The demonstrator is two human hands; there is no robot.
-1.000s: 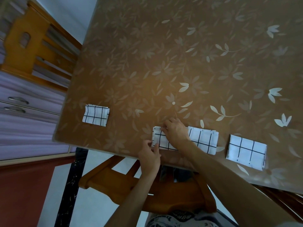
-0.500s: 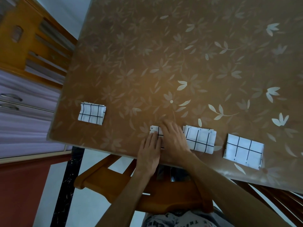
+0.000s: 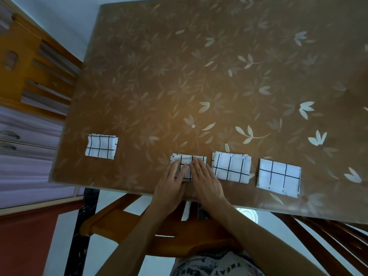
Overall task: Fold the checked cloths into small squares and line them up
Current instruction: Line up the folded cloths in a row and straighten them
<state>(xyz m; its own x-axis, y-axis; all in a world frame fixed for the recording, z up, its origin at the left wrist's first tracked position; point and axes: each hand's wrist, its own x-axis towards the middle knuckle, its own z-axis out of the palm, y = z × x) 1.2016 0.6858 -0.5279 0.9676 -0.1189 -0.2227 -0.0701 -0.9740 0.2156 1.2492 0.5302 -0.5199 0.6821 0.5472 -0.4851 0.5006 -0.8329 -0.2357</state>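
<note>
Several white cloths with black checks lie folded along the near edge of the brown flowered table (image 3: 199, 76). One folded cloth (image 3: 101, 145) sits apart at the left. A second folded cloth (image 3: 231, 167) and a third folded cloth (image 3: 278, 176) lie to the right. Between them is the cloth under my hands (image 3: 187, 158). My left hand (image 3: 171, 185) and my right hand (image 3: 206, 181) lie flat side by side on it, fingers straight, pressing it down. Its near part is hidden beneath them.
A wooden chair (image 3: 159, 232) stands under the table's near edge. Another wooden chair (image 3: 31, 76) is at the far left, by a drawer unit (image 3: 20, 156). Dark slats (image 3: 328, 242) show at the lower right.
My left hand has slid up from the table edge onto the cloth. My right hand has flattened beside it. The view has shifted a little.
</note>
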